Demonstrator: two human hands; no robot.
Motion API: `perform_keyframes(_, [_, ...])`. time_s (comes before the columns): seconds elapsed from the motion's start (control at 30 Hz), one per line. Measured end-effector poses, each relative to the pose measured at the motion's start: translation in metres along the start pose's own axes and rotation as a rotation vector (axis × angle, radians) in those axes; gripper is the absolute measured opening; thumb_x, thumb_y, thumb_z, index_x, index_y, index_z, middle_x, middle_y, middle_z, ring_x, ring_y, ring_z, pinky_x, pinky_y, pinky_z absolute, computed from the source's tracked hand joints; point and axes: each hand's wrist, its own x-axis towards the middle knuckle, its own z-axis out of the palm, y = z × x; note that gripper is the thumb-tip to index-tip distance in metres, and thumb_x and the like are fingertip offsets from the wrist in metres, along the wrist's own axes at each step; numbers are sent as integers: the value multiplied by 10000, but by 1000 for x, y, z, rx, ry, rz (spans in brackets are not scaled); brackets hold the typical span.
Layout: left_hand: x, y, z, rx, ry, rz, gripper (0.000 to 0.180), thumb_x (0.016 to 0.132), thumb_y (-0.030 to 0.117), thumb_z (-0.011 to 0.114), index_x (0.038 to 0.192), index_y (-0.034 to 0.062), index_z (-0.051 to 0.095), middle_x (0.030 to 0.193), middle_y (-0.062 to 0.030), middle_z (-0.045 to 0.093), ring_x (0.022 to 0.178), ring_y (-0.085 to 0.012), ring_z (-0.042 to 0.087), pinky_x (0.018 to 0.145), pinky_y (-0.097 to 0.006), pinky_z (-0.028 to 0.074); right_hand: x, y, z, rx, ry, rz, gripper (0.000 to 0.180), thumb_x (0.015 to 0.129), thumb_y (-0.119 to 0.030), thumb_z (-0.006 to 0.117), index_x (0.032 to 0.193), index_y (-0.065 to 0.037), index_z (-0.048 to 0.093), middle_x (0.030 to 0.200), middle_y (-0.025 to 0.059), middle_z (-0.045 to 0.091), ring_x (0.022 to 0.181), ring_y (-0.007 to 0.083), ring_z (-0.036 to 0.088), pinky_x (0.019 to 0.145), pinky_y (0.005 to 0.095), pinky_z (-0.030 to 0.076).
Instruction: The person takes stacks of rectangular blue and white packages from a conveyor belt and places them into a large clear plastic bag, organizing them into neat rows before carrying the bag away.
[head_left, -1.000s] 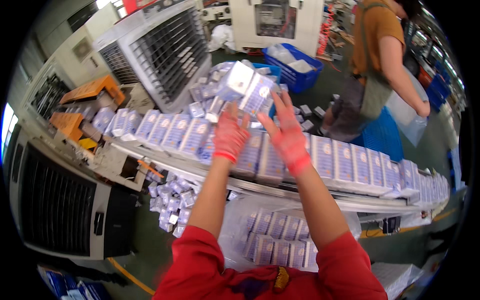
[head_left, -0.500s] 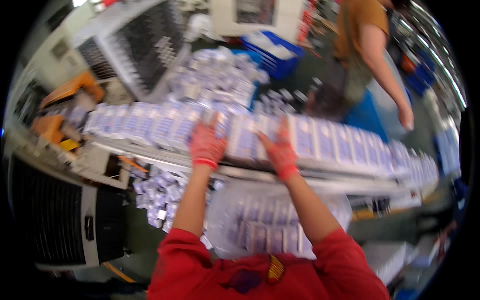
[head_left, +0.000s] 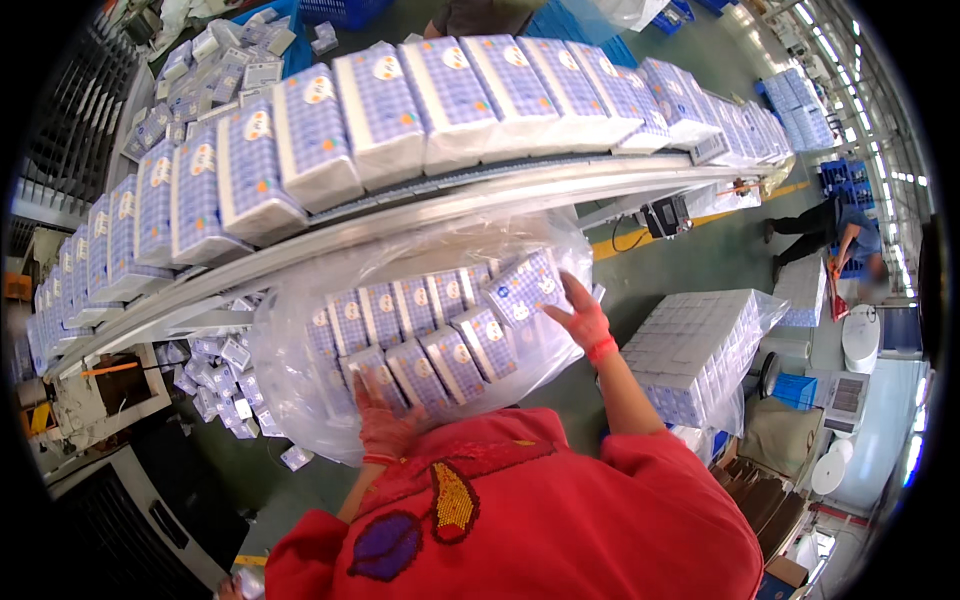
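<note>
Item: clear plastic bag (head_left: 300,330), large and thin, part-filled with tissue packs (head_left: 420,340) in blue-and-white check wrap, stood in two rows. Position: directly in front of the person, below the conveyor (head_left: 420,205) and touching its lower rail at the bag's mouth.

Left hand (head_left: 385,425): pink glove, fingers spread flat against the lower row of packs, pressing rather than gripping. Right hand (head_left: 580,322): pink glove, open and wide, palm against the outer pack at the upper right end of the row. Neither closes round anything.

Handling, as judged: each pack looks light and soft, gives under pressure, and has a slick film wrap that slides on its neighbours. The bag is limp and likely to tear if pulled by its skin. Best hold is flat palms on the two ends of a row, squeezing inward, or a support beneath.

Nearby: a line of like packs riding the conveyor; loose small packs (head_left: 215,385) on the floor at left; a wrapped stack of packs (head_left: 700,350) at right; another person (head_left: 850,240) bent over, well apart.
</note>
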Motion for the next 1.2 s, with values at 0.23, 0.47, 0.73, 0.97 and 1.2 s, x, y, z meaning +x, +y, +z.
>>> perform_keyframes(0.23, [10,-21,25,-38,129,-209,1058,515,203,760,1311,93,73,1309,-232,143,1190,-364,228,955,-349,278,85,-14,29,-977,-738,-148,621,583,-182,672,1153,-154,426,1203,129,375,1072,339,389,844,370,394])
perform_keyframes(0.47, [5,-29,40,-359,186,-507,1024,538,170,754,1306,61,85,1280,-194,263,1197,-272,252,971,-342,254,28,52,-13,-529,-510,-835,339,714,-32,498,1037,-131,477,1142,130,409,1002,317,439,790,351,419])
perform_keyframes(0.73, [1,-72,60,-405,168,-433,1026,580,148,744,1280,-2,8,1223,-165,355,1105,-227,373,955,-273,273,19,44,-27,-879,-937,63,729,625,-454,636,1199,-104,354,1056,152,525,957,314,514,750,348,435])
perform_keyframes(0.97, [10,-16,76,-227,127,-488,1169,495,331,781,1287,-6,-11,1266,-205,296,1162,-252,318,973,-281,245,-20,61,-17,-1432,-1593,-322,392,640,-383,633,959,-158,594,894,47,604,818,227,579,606,374,467])
perform_keyframes(1.2, [9,-7,94,-194,87,-340,1071,563,265,755,1307,66,11,1202,-223,380,1089,-285,407,919,-312,320,-45,-11,-52,-1262,-1655,-468,274,686,-286,512,827,-91,643,787,63,622,743,268,586,601,379,459])
